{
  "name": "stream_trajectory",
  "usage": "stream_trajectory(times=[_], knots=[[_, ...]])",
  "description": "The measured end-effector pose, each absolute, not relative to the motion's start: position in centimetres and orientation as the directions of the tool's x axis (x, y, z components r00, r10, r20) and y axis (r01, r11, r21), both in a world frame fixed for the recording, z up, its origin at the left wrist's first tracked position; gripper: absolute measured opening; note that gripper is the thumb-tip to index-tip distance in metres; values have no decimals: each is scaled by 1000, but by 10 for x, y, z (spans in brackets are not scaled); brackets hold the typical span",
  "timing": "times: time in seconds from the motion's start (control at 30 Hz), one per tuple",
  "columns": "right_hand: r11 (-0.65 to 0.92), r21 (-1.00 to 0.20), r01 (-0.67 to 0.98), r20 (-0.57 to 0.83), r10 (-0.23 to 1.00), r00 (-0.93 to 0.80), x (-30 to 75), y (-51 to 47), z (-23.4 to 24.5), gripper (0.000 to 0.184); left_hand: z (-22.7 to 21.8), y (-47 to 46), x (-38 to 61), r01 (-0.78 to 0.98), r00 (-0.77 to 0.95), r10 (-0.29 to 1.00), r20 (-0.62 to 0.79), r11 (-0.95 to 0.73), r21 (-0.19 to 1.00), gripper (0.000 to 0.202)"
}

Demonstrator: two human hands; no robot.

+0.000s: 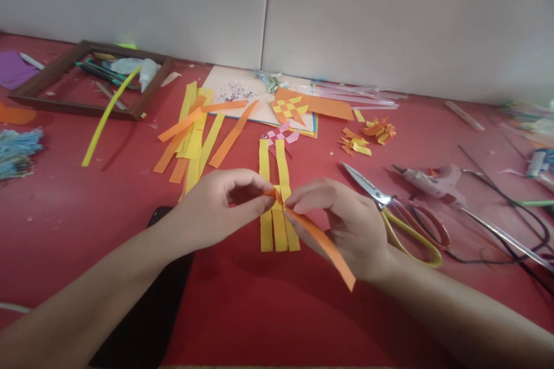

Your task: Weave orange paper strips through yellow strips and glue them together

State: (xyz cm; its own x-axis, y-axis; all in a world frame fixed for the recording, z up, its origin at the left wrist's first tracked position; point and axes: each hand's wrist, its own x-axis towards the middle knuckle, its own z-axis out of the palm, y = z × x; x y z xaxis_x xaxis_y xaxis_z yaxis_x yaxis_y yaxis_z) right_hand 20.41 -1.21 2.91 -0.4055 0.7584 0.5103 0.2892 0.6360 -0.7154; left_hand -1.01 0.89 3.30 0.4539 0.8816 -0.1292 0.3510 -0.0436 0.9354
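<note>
My left hand (220,204) and my right hand (341,225) meet over three yellow paper strips (277,225) that lie side by side on the red table (259,311). Both hands pinch an orange paper strip (324,245) where it crosses the yellow ones. The orange strip's free end runs down to the right under my right hand. The fingertips of both hands are pressed together at the crossing.
A pile of loose yellow and orange strips (194,132) lies behind my left hand. Scissors with yellow and red handles (402,213) and a glue gun (433,179) with its cable lie to the right. A wooden frame (86,78) sits at the far left, woven paper pieces (289,109) near the wall.
</note>
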Motion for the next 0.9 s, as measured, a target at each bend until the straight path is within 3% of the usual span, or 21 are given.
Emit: stream_trajectory(times=[0.13, 0.27, 0.37, 0.5, 0.67, 0.8, 0.9], knots=[[671, -683, 288, 543, 731, -415, 204, -13, 24, 17, 37, 6, -10, 232, 495, 860, -123, 5, 973, 26], [504, -840, 201, 432, 846, -313, 201, -16, 19, 14, 40, 6, -11, 119, 549, 830, -100, 40, 992, 25], [316, -946, 69, 294, 929, -225, 197, -18, 18, 11, 40, 6, -10, 139, 519, 849, -97, 28, 990, 19], [106, -992, -67, 120, 960, -253, 197, -16, 20, 11, 39, 7, -8, 196, 465, 881, -85, -10, 981, 10], [-32, -970, -240, 47, 947, -317, 210, -6, 30, 33, 35, 12, -9, 297, 305, 948, -93, -2, 955, 17], [-74, -986, -147, -26, 953, -300, 218, 6, 35, 41, 30, 14, -9, 326, 244, 951, -190, 104, 940, 25], [-39, -996, 83, -57, 973, -222, 221, 11, 31, 35, 28, 15, -9, 328, 235, 955, -182, 99, 939, 26]])
